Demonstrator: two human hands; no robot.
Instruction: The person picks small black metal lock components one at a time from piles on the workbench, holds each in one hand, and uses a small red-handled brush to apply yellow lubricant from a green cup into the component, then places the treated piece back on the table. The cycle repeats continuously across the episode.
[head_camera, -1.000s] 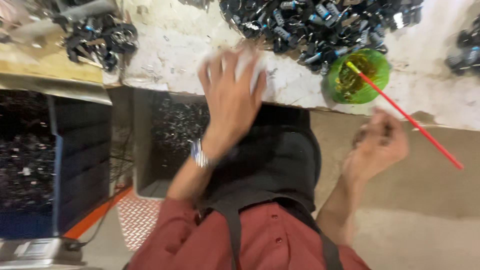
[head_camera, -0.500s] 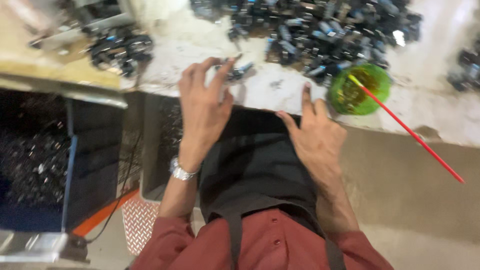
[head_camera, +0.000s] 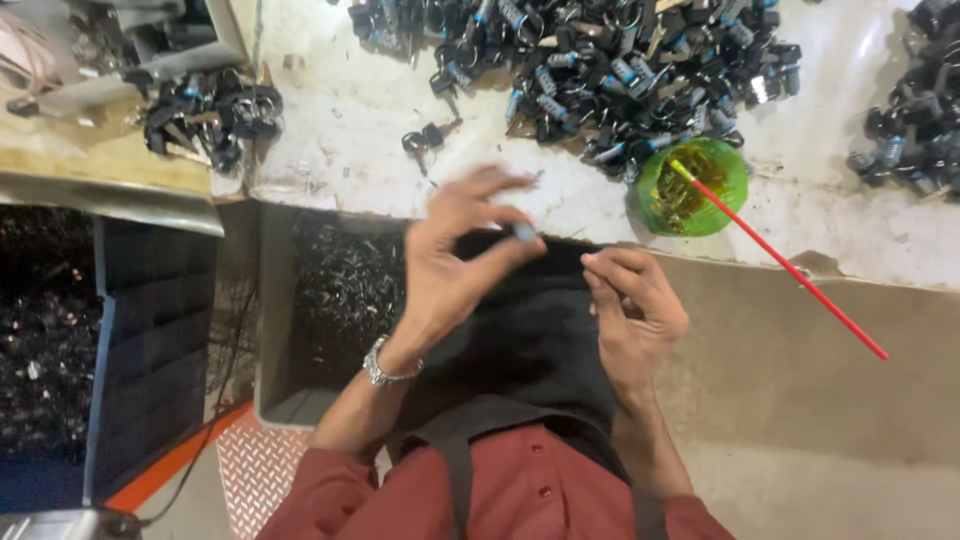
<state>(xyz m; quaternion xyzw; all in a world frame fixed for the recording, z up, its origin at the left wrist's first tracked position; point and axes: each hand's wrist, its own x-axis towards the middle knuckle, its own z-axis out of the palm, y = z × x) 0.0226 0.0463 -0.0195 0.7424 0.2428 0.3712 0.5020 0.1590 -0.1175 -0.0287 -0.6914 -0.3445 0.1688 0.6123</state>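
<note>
The person's left hand (head_camera: 450, 265) is pinching a small light-blue piece (head_camera: 524, 232) between thumb and fingertip, above the edge of the white worn surface (head_camera: 330, 150). The right hand (head_camera: 630, 310) is curling half-closed just beside it; what it is holding cannot be told. The tiny piece could be slipping out and dropping into the open grey bin of dark metal parts (head_camera: 345, 290) below, because the grip is only a light pinch.

There is only one view, from a camera on the person's head. It looks steeply down, close over the left hand (head_camera: 450, 265) and right hand (head_camera: 630, 315), and forward onto the near edge of the bench (head_camera: 590, 215).
</note>
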